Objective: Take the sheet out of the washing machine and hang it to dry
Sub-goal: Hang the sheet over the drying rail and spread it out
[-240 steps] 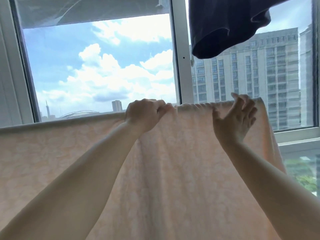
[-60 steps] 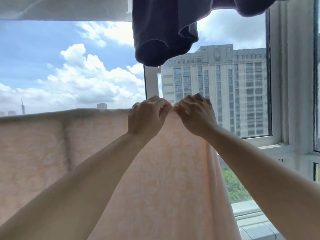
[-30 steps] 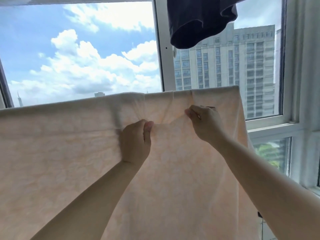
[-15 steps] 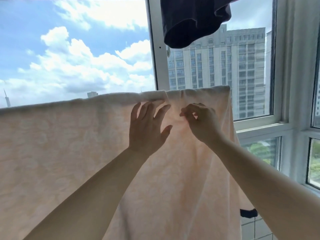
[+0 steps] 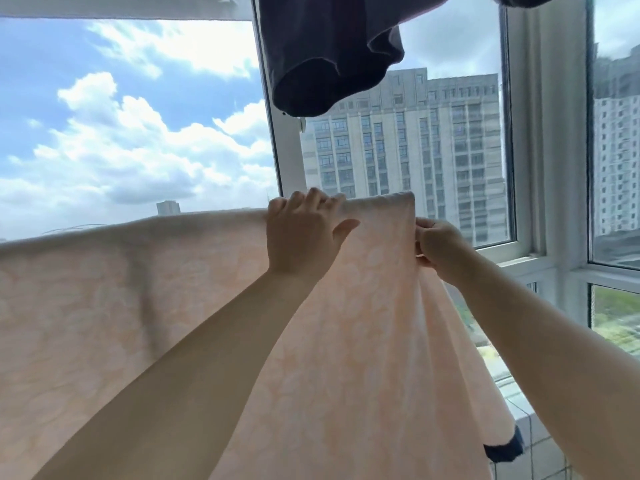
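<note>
sheet (image 5: 173, 306): peach, faint pattern, draped over a line across the window, top fold at hand height
left hand (image 5: 301, 237): fingers hooked over the top fold, thumb out on the near face; grip grasping sheet
right hand (image 5: 438, 247): just right of left grip, pinching the sheet's right side edge below the top corner
dark garment (image 5: 329, 53): hangs above both grips, apart from sheet
window frame (image 5: 540, 202): behind and right of right grip
</note>
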